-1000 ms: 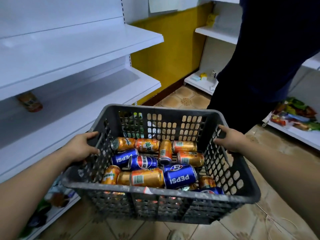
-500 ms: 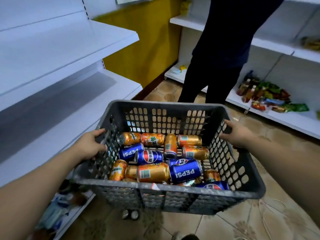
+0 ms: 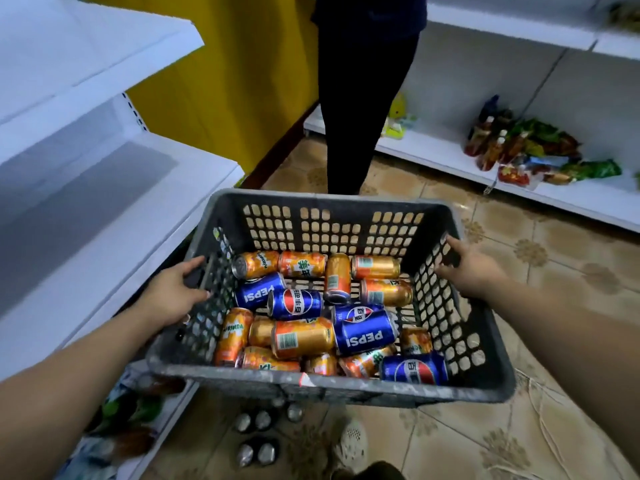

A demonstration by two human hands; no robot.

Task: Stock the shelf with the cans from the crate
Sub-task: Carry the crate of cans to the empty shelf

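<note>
Firmly, left hand [image 3: 169, 296] and right hand [image 3: 475, 269] gripping crate [image 3: 242, 375] sides, PEPSI, Mirinda cans [image 3: 367, 336] inside.

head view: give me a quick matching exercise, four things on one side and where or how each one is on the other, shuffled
Column A
1. crate
2. snacks
3. left hand
4. floor cans

Column B
a. on the low shelf at far right
b. grips the crate's left wall
c. upright on the tiles
d. holds orange and blue cans lying down

Pairs: 1-d, 2-a, 3-b, 4-c
</note>
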